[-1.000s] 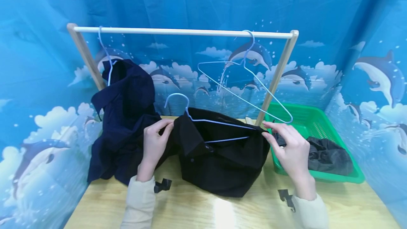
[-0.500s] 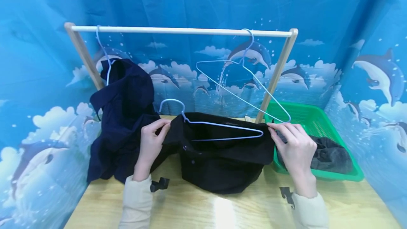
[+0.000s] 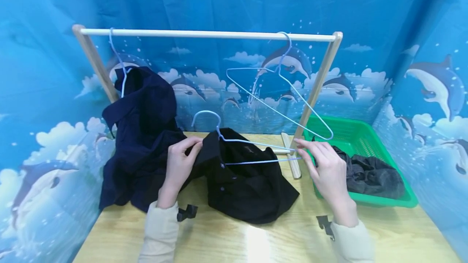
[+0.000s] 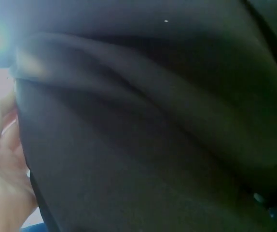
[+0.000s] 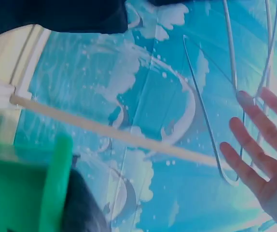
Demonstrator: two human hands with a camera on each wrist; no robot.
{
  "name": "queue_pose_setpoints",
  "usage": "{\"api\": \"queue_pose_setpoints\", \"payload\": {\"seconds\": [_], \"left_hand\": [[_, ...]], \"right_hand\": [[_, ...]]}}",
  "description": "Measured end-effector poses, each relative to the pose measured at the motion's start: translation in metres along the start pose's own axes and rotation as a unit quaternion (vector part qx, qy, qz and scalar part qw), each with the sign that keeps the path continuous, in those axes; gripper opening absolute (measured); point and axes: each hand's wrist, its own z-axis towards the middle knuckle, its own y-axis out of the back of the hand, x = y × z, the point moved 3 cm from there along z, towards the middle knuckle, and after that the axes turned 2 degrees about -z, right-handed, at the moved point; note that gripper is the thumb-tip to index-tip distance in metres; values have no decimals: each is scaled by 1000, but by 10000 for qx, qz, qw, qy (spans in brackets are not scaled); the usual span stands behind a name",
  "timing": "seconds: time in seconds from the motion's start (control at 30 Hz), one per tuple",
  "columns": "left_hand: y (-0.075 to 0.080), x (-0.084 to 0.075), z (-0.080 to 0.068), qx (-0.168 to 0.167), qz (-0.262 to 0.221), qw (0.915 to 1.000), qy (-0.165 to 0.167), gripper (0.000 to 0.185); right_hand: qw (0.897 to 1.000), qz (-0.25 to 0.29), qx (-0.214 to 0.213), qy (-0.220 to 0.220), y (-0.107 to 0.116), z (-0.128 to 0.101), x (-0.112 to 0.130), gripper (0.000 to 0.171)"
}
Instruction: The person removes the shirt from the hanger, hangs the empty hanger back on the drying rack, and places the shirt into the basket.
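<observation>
A black garment (image 3: 248, 186) lies heaped on the wooden table (image 3: 256, 238), with a light blue wire hanger (image 3: 205, 111) partly inside its collar. My left hand (image 3: 190, 151) pinches the collar at its left side. In the left wrist view dark cloth (image 4: 153, 135) fills the frame, with my fingers (image 4: 3, 159) at its left edge. My right hand (image 3: 305, 151) is at the hanger's bare right end, fingers straight. In the right wrist view those spread fingers (image 5: 259, 159) lie beside the wire (image 5: 203, 111). The garment's right side hangs below the wire.
A wooden rack rail (image 3: 208, 34) spans the back. It carries a navy garment (image 3: 142, 133) on a hanger at the left and an empty hanger (image 3: 281, 92) at the right. A green basket (image 3: 365, 137) at the right holds a dark grey garment (image 3: 369, 175).
The garment's right side has slipped off the hanger's right end and dropped to the table. My right hand let go of the cloth and now has straight fingers at the wire.
</observation>
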Motion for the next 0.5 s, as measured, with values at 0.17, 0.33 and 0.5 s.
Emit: {"api": "queue_pose_setpoints", "payload": {"seconds": [0.17, 0.33, 0.5], "left_hand": [[-12, -4, -1, 342, 69, 9994, 23, 7], [-20, -8, -3, 644, 207, 9977, 16, 6], [-22, -9, -3, 754, 239, 9969, 16, 6]], "right_hand": [[9953, 162, -365, 877, -16, 1, 21, 31], [9826, 82, -931, 1606, -23, 0, 38, 26], [9743, -34, -1332, 1814, -23, -1, 44, 29]]}}
